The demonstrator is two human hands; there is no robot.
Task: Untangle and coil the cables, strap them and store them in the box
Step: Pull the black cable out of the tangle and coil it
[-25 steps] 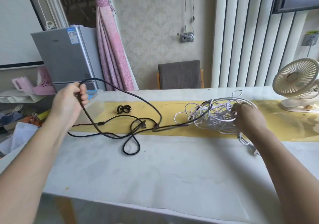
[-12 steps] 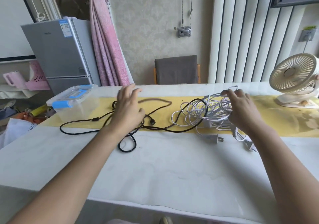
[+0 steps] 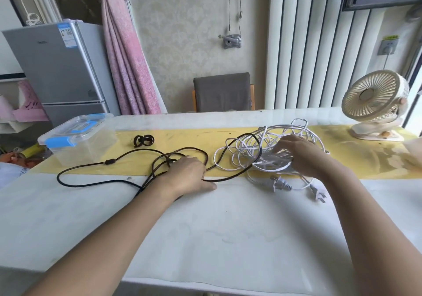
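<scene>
- With left hand (image 3: pixel 189 174) on black cable (image 3: pixel 109 162) (grip unclear) and right hand (image 3: pixel 301 155) spread on white cable (image 3: pixel 265 146), pin the white.
- Draw black loop out slowly.

Pale patterned wall (image 3: pixel 182 33) rose behind a long white table (image 3: pixel 228 238), grey fridge (image 3: pixel 57 67) and pink curtain (image 3: pixel 127 67) stood left, grey chair (image 3: pixel 222 94) centre, cream fan (image 3: pixel 374 99) right.

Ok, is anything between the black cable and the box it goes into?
Yes. The clear box has its lid on, and the black cable runs into the white cable tangle under the right hand.
</scene>
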